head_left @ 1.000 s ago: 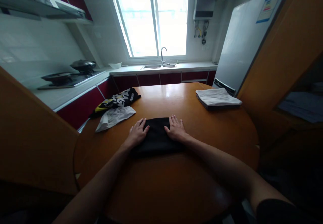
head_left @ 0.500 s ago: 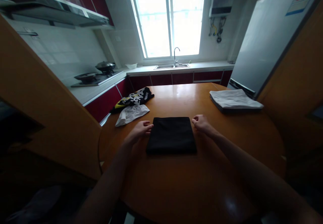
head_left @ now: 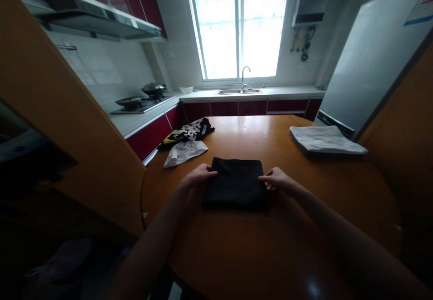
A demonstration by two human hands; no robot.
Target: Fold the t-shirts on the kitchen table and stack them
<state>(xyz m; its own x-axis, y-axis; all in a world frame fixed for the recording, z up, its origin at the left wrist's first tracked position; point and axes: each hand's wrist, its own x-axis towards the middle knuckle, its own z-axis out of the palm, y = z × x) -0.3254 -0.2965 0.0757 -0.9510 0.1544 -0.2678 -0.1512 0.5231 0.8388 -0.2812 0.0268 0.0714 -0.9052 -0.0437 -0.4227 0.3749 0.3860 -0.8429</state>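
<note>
A black cloth (head_left: 236,185), folded into a neat rectangle, lies on the wooden table (head_left: 250,250) in front of me. My left hand (head_left: 200,175) pinches its left edge, thumb on top and the other fingers partly hidden below. On the opposite side, my right hand (head_left: 277,179) grips the right edge between thumb and fingers. The cloth appears to rest on the tabletop, though its near edge is dark and hard to make out.
At the table's far left lie a crumpled black, yellow and white garment (head_left: 191,131) and a white cloth (head_left: 185,152). A folded white and dark stack (head_left: 326,140) sits at the right. Beyond are a sink (head_left: 238,91), a stove with pans (head_left: 142,103) and a fridge (head_left: 368,61).
Both hands have closed onto the side edges of the black cloth; before, they were beside it. My view has shifted slightly left, so everything appears further right.
</note>
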